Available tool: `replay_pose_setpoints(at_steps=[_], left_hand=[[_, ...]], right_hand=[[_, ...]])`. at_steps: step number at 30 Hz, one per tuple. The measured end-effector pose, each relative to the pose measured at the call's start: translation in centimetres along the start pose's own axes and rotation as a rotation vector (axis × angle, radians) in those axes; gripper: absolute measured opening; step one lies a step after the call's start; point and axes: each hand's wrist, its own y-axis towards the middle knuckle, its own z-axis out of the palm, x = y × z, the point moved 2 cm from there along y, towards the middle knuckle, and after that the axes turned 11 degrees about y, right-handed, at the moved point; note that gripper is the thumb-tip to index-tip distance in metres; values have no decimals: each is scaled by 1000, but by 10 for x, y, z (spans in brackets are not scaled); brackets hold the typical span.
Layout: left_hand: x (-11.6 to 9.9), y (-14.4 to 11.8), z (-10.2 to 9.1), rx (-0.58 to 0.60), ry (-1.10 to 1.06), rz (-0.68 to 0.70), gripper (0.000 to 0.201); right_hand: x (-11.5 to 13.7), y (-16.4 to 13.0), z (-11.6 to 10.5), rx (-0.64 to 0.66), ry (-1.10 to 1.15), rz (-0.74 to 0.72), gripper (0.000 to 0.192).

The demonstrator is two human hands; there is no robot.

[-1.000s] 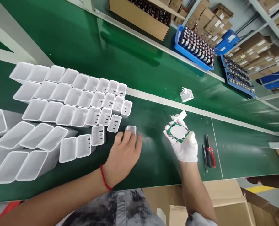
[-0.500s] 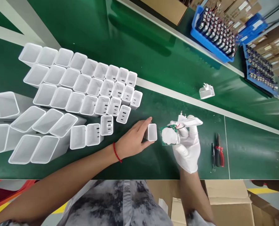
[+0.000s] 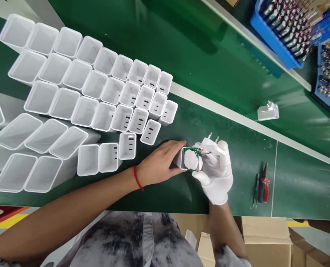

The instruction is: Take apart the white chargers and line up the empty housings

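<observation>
My bare left hand (image 3: 162, 161), with a red cord at the wrist, grips a white plastic housing (image 3: 178, 160) around its sides. In my gloved right hand (image 3: 216, 174) is a green circuit board (image 3: 186, 152) with a round white part on it. The board's left edge lies at the open mouth of the housing; how far it reaches inside I cannot tell. Red and black wires join the board to a white plug cover (image 3: 212, 145) with two metal pins, which rests along my right fingers.
Rows of open white housings (image 3: 95, 85) stand at the left. A pair of red-and-black pliers (image 3: 264, 185) and tweezers (image 3: 256, 190) lie at the right. A white adapter (image 3: 268, 112) sits farther back. Blue trays (image 3: 278, 40) of parts stand on the shelf.
My right hand has moved left, bringing the circuit board from beside the housing to its mouth. The left hand still grips the housing. The camera view has shifted.
</observation>
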Motion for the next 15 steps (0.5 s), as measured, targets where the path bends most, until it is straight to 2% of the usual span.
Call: replay_pose_setpoints(at_steps=[6,11,15], left_hand=[[1,-1,0,4,5,-8,67],[2,0,-1,52,-19,-39,69],[3,-1,1,40,-23,-34,73]], right_hand=[[-3,-1,-1,43,-1,21,87],[-7,-3,-3,105,-122,-35,93],[-11,-8,-10,86,-60,38,93]])
